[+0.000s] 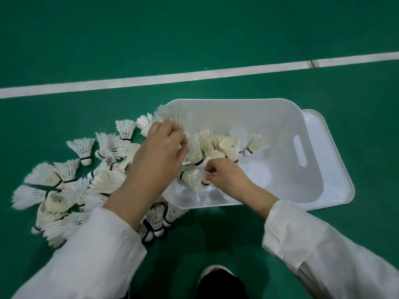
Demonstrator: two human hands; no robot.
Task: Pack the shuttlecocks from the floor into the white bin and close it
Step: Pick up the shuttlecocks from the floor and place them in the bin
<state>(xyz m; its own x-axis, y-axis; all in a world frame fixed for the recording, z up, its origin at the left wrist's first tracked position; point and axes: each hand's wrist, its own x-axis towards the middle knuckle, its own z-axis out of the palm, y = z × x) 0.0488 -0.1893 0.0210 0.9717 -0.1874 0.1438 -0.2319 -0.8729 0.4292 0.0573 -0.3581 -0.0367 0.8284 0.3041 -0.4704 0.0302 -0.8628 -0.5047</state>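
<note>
Grip status: left hand (pixel 164 145) has its fingers curled on a bunch of shuttlecocks (pixel 170 117) at the bin's left edge. Right hand (pixel 224 175) pinches a single shuttlecock (pixel 199 164) near its cork, thumb against fingertips.

- Green floor (pixel 194 39): court line (pixel 151 80) runs behind everything.
- White bin (pixel 269 117): open, mostly bare inside, slot handle on the right wall. Can't tell if it's upright or tipped left.
- Lid (pixel 339 175): off, lying partly under the bin's right end.
- Floor pile (pixel 71 186): most shuttlecocks are outside, spread left of the bin and touching it.
- Binned cluster (pixel 226 145): a small group inside, near the left end.

My read: early in the packing, closing is far off.

Risks:
- Squeezing the bunch crushes or bends feathers.
- Tangled skirts could drag neighbours back out over the edge.
- Loading only the left end piles high and could block the lid.
- Lid is pinned by the bin, so it needs freeing first.

Pose: both forearms reach forward and converge at the left end, left wrist above the right, both palms down.
</note>
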